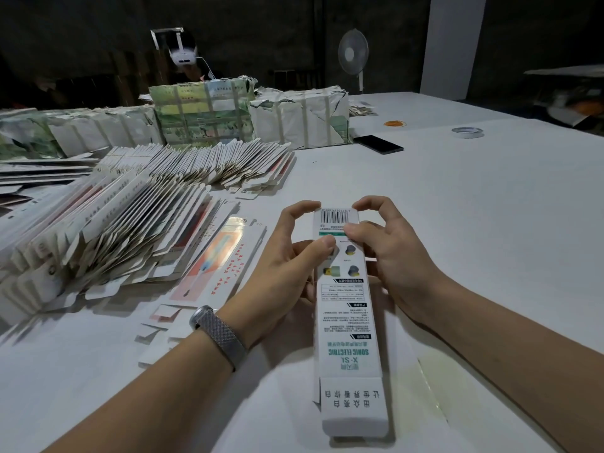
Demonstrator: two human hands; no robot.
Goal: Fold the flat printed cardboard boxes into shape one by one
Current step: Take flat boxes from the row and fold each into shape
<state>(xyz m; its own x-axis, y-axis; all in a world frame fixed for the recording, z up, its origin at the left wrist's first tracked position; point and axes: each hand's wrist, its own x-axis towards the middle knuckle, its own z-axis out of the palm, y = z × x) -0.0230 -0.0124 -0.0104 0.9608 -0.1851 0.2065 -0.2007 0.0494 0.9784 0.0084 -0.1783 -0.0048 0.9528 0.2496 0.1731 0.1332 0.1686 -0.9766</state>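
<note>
A long, narrow white printed box [348,325] with a barcode at its far end is held above the table between both hands. My left hand [287,266] grips its left side, thumb on the printed face and forefinger curled over the far end. My right hand [389,250] grips the right side, with thumb and fingers pinching the far end near the barcode. The near-end flap hangs open toward me. A big fanned stack of flat printed boxes [124,230] lies to the left, with one flat box [215,263] showing a pink toothbrush picture beside it.
Wrapped bundles of packaging [202,112] stand along the back of the white table [490,223]. A black phone [379,144], a tape roll [467,132] and an orange disc [394,123] lie at the far right. A fan [353,57] stands behind the table.
</note>
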